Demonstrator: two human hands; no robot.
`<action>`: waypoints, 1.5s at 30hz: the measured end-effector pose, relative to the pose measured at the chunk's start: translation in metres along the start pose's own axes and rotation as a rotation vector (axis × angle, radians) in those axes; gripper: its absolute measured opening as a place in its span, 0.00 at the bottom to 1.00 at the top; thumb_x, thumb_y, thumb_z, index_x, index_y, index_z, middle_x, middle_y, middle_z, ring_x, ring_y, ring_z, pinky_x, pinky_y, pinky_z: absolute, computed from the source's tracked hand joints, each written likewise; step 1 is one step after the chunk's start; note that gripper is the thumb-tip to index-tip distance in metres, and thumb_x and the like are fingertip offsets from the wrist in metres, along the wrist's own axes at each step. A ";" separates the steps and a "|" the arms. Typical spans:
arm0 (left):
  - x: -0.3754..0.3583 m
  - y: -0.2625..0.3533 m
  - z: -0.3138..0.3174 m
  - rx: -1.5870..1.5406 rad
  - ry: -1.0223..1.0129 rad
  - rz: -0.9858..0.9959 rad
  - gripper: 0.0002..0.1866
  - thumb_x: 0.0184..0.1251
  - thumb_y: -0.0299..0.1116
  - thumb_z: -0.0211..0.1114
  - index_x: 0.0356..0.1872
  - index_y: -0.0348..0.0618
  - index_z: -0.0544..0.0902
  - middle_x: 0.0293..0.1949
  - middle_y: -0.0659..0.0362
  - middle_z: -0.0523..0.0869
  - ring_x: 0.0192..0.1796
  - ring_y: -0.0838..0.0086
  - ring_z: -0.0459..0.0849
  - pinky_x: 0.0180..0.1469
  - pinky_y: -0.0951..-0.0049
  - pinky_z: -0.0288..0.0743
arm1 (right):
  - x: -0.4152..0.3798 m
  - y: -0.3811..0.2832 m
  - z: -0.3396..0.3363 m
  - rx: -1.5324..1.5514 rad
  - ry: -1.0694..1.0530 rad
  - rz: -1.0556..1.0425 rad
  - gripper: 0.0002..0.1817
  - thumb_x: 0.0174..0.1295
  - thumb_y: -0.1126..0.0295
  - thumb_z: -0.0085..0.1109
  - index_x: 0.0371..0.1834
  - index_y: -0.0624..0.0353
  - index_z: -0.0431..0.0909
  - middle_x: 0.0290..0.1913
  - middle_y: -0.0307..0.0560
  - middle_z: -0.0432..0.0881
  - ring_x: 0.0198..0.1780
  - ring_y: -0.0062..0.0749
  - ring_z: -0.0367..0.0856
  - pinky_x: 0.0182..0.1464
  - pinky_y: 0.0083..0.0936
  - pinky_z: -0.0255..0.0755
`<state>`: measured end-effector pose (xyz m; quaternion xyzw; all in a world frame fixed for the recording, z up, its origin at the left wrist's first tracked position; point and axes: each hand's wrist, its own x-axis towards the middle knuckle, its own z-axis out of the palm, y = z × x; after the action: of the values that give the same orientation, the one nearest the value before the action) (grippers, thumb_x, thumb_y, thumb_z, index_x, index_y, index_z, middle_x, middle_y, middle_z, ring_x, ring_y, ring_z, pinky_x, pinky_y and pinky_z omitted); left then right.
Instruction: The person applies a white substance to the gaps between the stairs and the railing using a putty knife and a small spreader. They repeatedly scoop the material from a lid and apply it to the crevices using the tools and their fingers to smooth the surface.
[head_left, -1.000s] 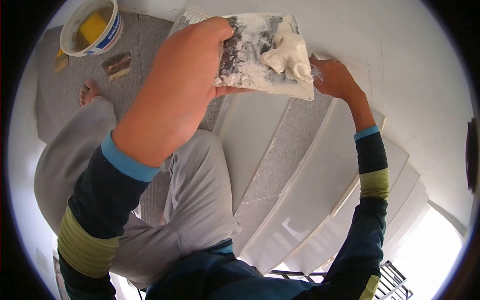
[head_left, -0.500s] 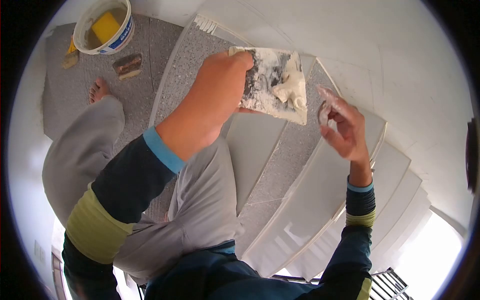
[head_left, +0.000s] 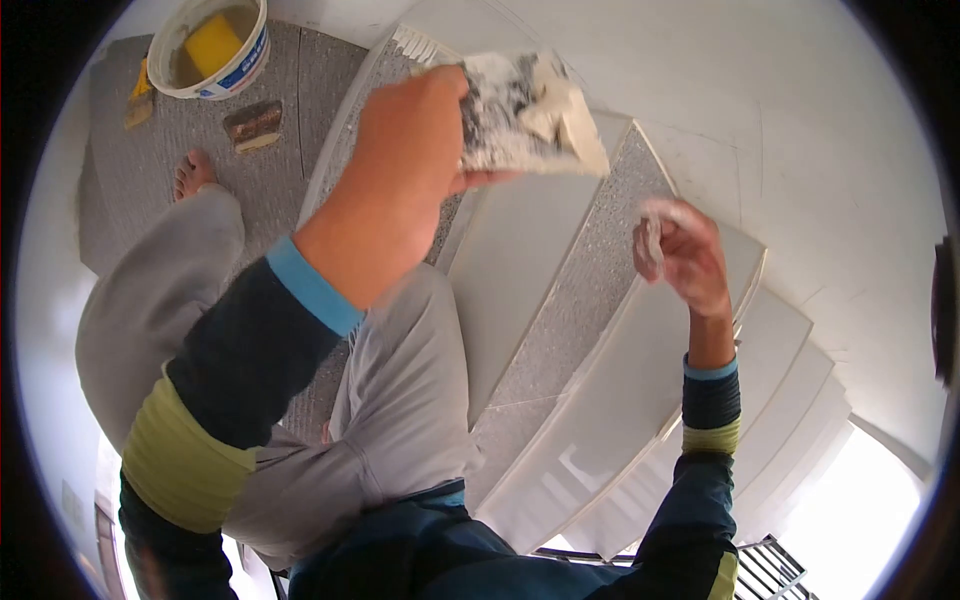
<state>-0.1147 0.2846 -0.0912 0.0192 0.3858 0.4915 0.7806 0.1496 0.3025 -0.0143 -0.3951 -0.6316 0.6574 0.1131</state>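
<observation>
My left hand (head_left: 415,130) grips a square board (head_left: 490,130) by its near left side. The board is dark, smeared white, and carries a thick lump of off-white putty (head_left: 560,115) near its right side. It is tilted and slightly blurred above the speckled stair tread. To the right, my right hand (head_left: 685,255) is raised beside the white wall, apart from the board. White putty coats its fingertips. Those fingers are loosely bent with gaps between them, and I see no tool in them; some blur hides detail.
A white bucket (head_left: 258,62) holding a yellow sponge (head_left: 212,45) stands on the grey floor at upper left. Near it lie a yellow-handled brush (head_left: 139,105) and a small putty-stained block (head_left: 253,127). Winding stairs (head_left: 545,340) descend toward lower right along a white wall (head_left: 800,150).
The left hand has lifted the putty board up and to the left in the view. My right hand has shifted slightly, and its fingers are more bent.
</observation>
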 end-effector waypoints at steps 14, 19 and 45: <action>0.006 0.000 -0.003 -0.006 -0.025 0.064 0.15 0.66 0.36 0.49 0.47 0.36 0.72 0.43 0.56 0.80 0.43 0.70 0.81 0.42 0.65 0.80 | 0.004 0.065 -0.057 -0.402 0.106 0.594 0.42 0.47 0.81 0.47 0.71 0.51 0.49 0.20 0.32 0.62 0.22 0.16 0.60 0.25 0.14 0.59; 0.006 -0.002 -0.003 -0.007 -0.013 0.064 0.15 0.65 0.37 0.50 0.47 0.36 0.72 0.44 0.55 0.79 0.44 0.69 0.81 0.43 0.65 0.80 | -0.001 0.081 -0.065 -0.563 0.061 0.461 0.42 0.47 0.79 0.49 0.71 0.48 0.49 0.19 0.36 0.62 0.21 0.22 0.62 0.27 0.18 0.64; 0.002 -0.001 0.002 0.031 -0.007 0.036 0.16 0.65 0.36 0.47 0.47 0.35 0.73 0.42 0.55 0.80 0.43 0.70 0.81 0.45 0.66 0.79 | 0.029 0.039 -0.056 -1.312 -0.191 0.545 0.30 0.42 0.74 0.53 0.56 0.52 0.72 0.33 0.56 0.81 0.30 0.44 0.79 0.41 0.34 0.75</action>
<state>-0.1122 0.2869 -0.0911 0.0397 0.3903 0.4993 0.7725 0.1813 0.3563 -0.0549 -0.4663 -0.7827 0.1786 -0.3717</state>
